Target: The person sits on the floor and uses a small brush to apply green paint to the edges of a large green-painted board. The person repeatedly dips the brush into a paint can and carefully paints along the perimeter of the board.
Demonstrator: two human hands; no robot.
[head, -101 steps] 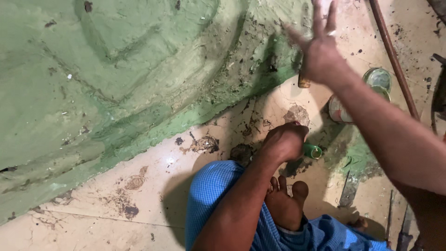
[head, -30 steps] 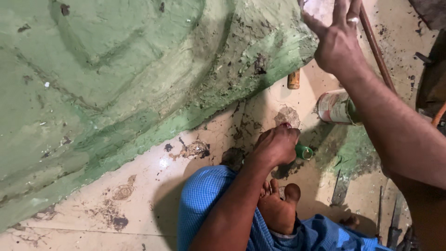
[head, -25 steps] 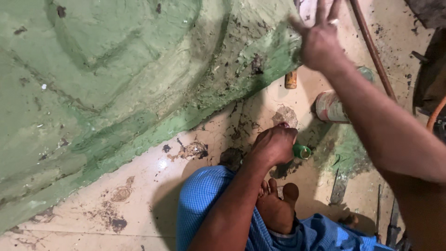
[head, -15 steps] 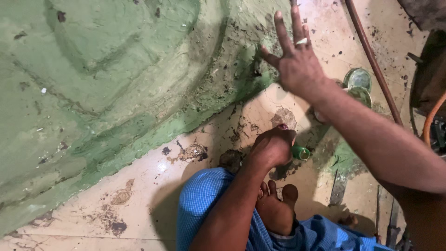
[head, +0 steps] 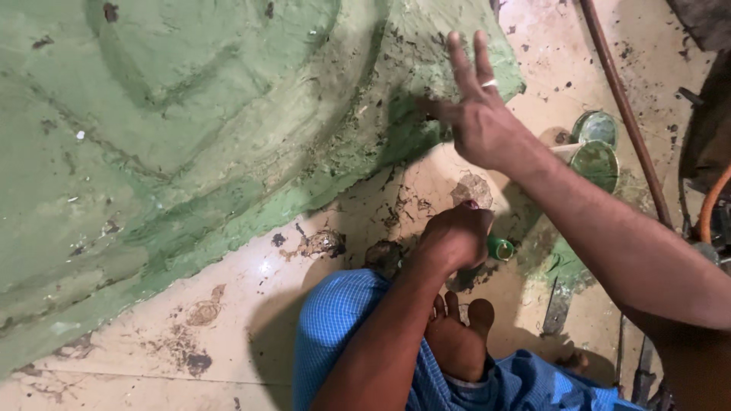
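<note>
Right hand [head: 481, 125] has dropped lower, fingers spread, holding nothing, just beside the green mould [head: 190, 129]. Left hand [head: 455, 237] unchanged, fisted on the floor [head: 228, 335]; contents can't tell.

Hands: two, both the person's own; left hand [head: 455, 237] set down on the floor, right hand [head: 478, 122] raised with fingers spread.
Rings: one, a pale ring [head: 489, 83] on a right-hand finger.
Green moulded forms: one, a large green form [head: 190, 137] filling the upper left.
Paint tins: two, round green-smeared tins [head: 595, 128] and [head: 595, 163], touching, at the right.
Small green caps: one, a small green cap [head: 500, 248] just beside the left hand.
Bare feet: one, a foot [head: 459, 342] tucked beneath the left forearm.
Rods: one, a long brown rod [head: 620, 106] lying on the floor.
Hoses: one, an orange hose [head: 712, 204] at the right edge.
Flat metal tools: one, a dark blade [head: 557, 308] on the floor; kind unclear.
</note>
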